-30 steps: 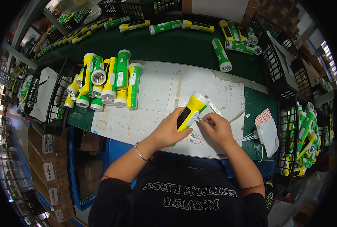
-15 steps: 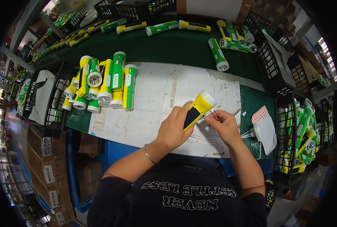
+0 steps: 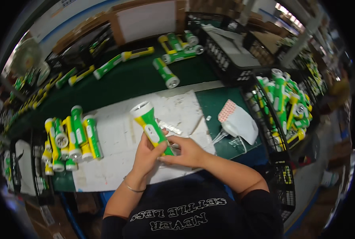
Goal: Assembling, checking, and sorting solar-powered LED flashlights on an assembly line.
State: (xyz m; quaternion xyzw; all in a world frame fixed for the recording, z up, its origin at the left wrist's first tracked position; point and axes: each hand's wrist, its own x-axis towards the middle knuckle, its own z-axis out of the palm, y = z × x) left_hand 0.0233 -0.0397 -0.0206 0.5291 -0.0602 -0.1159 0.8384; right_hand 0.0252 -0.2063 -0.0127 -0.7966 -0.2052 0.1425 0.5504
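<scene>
A green and yellow flashlight (image 3: 154,132) with a white head is tilted over the white work surface, its lens end up and away from me. My left hand (image 3: 146,156) is wrapped around its lower body, thumb across the front. My right hand (image 3: 185,152) closes on its tail end, with the thumb below and fingers above. Any thin cord between those fingers is too blurred to make out. White cables (image 3: 220,137) run from a white rounded device (image 3: 241,126) toward my right forearm.
Several flashlights (image 3: 78,127) are piled at the left of the white board (image 3: 113,175). More lie along the green bench (image 3: 137,73) behind it. A black crate (image 3: 261,115) full of flashlights stands at the right; another black crate (image 3: 221,47) holds grey sheets.
The view has swung right. The flashlight has been turned from its dark-panel side to its green switch side. My right hand has moved from beside its head to its tail.
</scene>
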